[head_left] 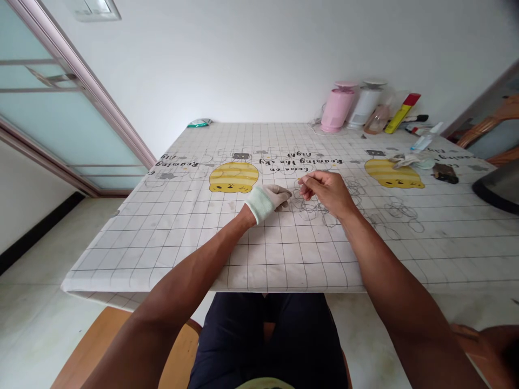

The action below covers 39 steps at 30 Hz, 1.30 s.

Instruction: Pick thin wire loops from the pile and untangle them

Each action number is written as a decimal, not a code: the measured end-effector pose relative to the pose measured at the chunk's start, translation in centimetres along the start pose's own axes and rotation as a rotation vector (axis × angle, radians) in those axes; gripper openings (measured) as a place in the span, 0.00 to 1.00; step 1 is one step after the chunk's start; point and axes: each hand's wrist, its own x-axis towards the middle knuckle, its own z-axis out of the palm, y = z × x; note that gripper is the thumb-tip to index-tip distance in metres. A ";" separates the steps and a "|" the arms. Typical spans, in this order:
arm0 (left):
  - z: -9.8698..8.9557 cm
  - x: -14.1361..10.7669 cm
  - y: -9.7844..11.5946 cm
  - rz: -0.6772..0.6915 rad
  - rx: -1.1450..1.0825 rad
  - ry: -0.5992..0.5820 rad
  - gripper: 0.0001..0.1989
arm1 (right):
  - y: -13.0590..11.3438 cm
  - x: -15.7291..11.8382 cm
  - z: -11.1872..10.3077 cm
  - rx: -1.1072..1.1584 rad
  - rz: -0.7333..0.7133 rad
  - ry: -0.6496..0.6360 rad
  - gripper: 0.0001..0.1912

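Observation:
My left hand [272, 199], in a pale glove with a light green cuff, rests low over the table with thumb and fingers pinched together. What it pinches, if anything, is too small to make out. Close to its right, my bare right hand [324, 190] is raised slightly, thumb and index finger closed in a pinch. Anything between those fingertips is too thin to tell. Below and around the right hand lies a tangle of thin dark rings [310, 208]. Another loose cluster of thin rings [399, 210] is spread farther right. Fainter ring outlines show on the left and far part of the cloth.
A checked tablecloth [170, 237] covers the table. Along the wall stand a pink cylinder [338, 109], a white cylinder [365, 105], a bottle [378, 119] and a yellow-red box [401, 114]. At right lie a glove [407, 159], a small dark block [445, 173] and a dark-rimmed container [498, 186].

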 end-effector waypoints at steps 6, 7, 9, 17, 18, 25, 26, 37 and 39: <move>-0.1 -0.6 0.3 0.020 0.020 -0.007 0.09 | 0.1 0.1 0.0 0.019 0.015 -0.007 0.15; -0.2 -0.9 0.5 0.041 0.019 -0.015 0.10 | 0.1 0.1 0.1 0.028 0.024 -0.006 0.15; -0.5 -1.3 0.7 0.101 0.009 -0.031 0.15 | 0.0 0.1 0.1 0.074 0.061 -0.012 0.15; -0.4 -0.4 0.4 0.197 0.049 0.131 0.18 | 0.0 -0.2 1.0 0.361 0.327 -0.274 0.17; -0.4 -0.4 0.4 0.209 0.045 0.132 0.16 | 0.0 -0.2 1.2 0.385 0.353 -0.301 0.18; -1.0 -1.5 1.7 0.352 0.280 0.073 0.17 | -0.2 -0.5 1.8 0.389 0.401 -0.443 0.20; -1.0 -1.5 1.7 0.352 0.323 0.103 0.18 | -0.1 -0.5 1.7 0.358 0.395 -0.437 0.21; -0.7 -0.5 0.5 0.274 0.433 0.256 0.10 | -1.8 -0.3 1.0 0.102 0.016 0.014 0.29; -0.8 -0.4 0.4 0.239 0.403 0.226 0.10 | -1.8 -0.5 1.1 0.040 -0.015 -0.016 0.24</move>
